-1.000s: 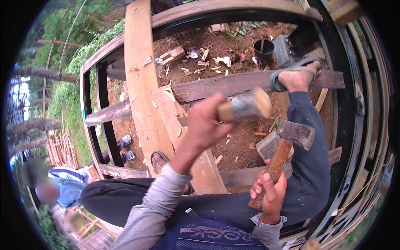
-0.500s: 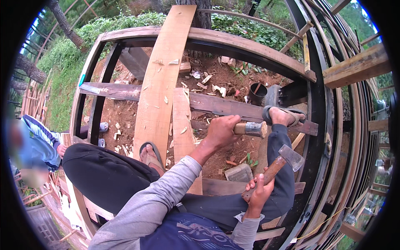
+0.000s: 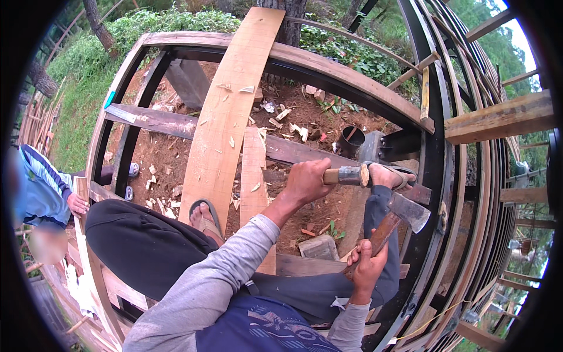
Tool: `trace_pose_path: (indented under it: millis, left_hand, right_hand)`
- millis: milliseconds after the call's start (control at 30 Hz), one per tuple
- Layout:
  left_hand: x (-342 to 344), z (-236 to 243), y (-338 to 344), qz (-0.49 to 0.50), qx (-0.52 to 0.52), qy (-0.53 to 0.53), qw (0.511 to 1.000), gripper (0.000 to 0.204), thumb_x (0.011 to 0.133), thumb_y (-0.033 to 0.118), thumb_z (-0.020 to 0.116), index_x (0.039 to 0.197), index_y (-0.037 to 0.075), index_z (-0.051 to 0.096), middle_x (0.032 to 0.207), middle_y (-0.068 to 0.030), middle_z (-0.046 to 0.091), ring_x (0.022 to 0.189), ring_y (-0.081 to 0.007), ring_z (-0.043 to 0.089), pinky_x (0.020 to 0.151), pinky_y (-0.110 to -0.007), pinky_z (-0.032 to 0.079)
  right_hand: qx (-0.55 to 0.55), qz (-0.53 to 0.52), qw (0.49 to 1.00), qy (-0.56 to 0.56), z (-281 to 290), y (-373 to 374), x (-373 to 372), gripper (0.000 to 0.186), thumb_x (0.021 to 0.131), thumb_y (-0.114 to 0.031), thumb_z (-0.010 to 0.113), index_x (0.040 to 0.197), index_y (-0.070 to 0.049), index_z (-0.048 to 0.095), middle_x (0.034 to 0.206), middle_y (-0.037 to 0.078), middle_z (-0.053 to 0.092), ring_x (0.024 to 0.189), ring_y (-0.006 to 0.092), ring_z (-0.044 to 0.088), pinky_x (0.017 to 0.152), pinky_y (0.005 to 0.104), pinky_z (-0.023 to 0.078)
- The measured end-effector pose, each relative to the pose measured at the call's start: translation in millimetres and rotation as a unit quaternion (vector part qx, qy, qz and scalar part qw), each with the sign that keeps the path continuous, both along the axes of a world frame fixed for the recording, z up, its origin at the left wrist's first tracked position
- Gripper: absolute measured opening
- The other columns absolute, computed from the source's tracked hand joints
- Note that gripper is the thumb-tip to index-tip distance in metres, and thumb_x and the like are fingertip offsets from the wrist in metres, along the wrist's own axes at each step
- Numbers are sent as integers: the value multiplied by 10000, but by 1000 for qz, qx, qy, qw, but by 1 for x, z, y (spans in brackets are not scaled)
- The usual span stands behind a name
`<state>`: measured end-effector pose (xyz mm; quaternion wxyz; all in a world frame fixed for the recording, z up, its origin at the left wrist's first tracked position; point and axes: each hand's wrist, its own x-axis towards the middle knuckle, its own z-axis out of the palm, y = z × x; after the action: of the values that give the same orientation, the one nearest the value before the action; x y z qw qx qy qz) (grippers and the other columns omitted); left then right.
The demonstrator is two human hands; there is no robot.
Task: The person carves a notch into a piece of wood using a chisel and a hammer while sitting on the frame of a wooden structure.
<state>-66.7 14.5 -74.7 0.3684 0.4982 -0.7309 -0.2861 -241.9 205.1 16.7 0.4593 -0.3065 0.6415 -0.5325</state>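
Note:
My left hand (image 3: 308, 179) is closed around a wooden handle with a metal collar (image 3: 352, 175). Its collared end points right, and whatever part lies beyond my fist is hidden. Lower right, my right hand (image 3: 369, 267) grips a hatchet (image 3: 388, 227) by its wooden shaft, steel head up and to the right. The hatchet head is apart from the collared end. Beneath my left wrist lies a short, rough-edged board (image 3: 254, 193). To its left, a long pale plank (image 3: 220, 129) runs away from me, with my sandaled left foot (image 3: 206, 220) on its near end.
A dark frame with wooden rails (image 3: 346, 64) surrounds me above soil strewn with wood chips. A grey block (image 3: 319, 247) and a dark round pipe (image 3: 352, 138) are below. At the left, another person's hand (image 3: 77, 204) touches an upright board. Timber beams (image 3: 498, 120) project at the right.
The view has shifted slightly, so the frame and planks sit further left. Both hands keep their grips, with the hatchet and the collared handle a little higher in the picture.

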Motion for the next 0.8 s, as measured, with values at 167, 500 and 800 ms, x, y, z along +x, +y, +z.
trace_pose_path:
  millis: [167,500,800]
  left_hand:
    - [7,1,-8,14,20,13,1000,250,737,184,771,850,71,579,767,-169,672,735,-404,686,644,-500,542]
    - [18,9,-14,34,37,21,998,254,725,150,770,844,64,563,765,-171,669,758,-410,686,650,-506,538]
    - [29,11,-11,15,37,46,998,270,701,125,763,834,61,537,768,-174,658,748,-415,676,636,-503,533]
  right_hand:
    - [-37,25,998,39,30,-33,2,357,1058,-242,602,1262,-37,392,838,46,514,586,101,517,514,268,487]
    - [56,210,968,127,62,-77,15,312,1060,-173,581,1287,-49,406,756,5,530,560,76,517,488,238,442]
    - [-407,-70,907,80,179,-94,-51,327,1032,-323,610,1110,-26,499,773,38,518,534,94,498,451,220,410]
